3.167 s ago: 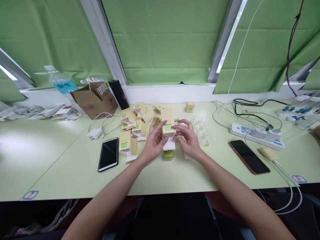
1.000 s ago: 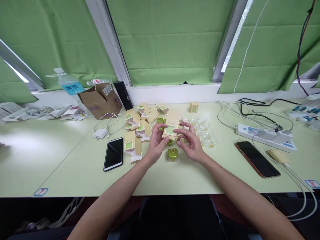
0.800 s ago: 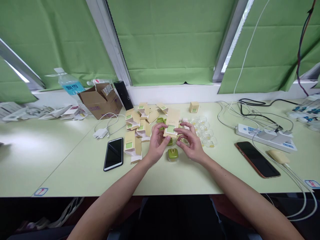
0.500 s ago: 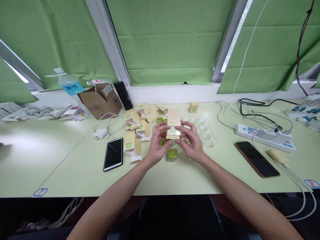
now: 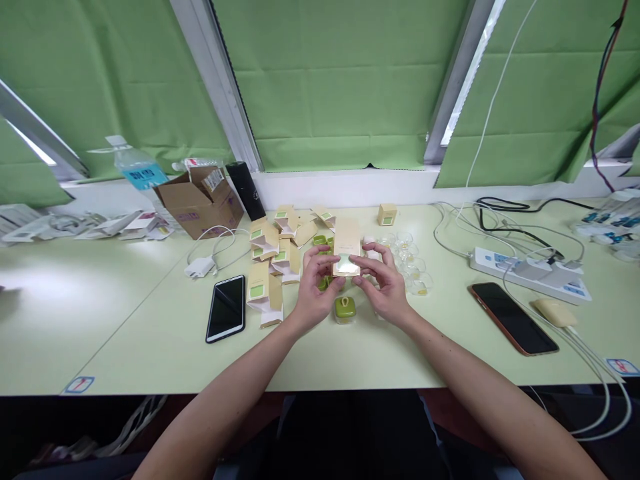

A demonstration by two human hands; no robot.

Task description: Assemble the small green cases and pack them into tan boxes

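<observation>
A small beige cardboard box [image 5: 347,240] with a shiny clear window is held up between both hands. My left hand [image 5: 319,287] grips its left side, fingers curled. On the right side, my right hand [image 5: 383,283] closes on it in the same way. Just below, a small clear jar with a green lid [image 5: 345,308] stands on the table. Several green lids [image 5: 321,240] lie behind my left hand, partly hidden. Clear plastic cups [image 5: 414,267] are grouped behind my right hand. Flattened and part-folded beige boxes [image 5: 265,290] are piled on the left.
A closed beige box [image 5: 387,215] stands at the back. One phone [image 5: 227,308] lies left, another phone [image 5: 513,318] right, near a white power strip [image 5: 531,275] and cables. A brown carton [image 5: 203,203], a black cylinder [image 5: 246,190] and a water bottle [image 5: 140,170] stand back left.
The front flap at the lower edge of the beige box has been folded in, so its window face now looks flatter. Both hands have stayed nearly in place.
</observation>
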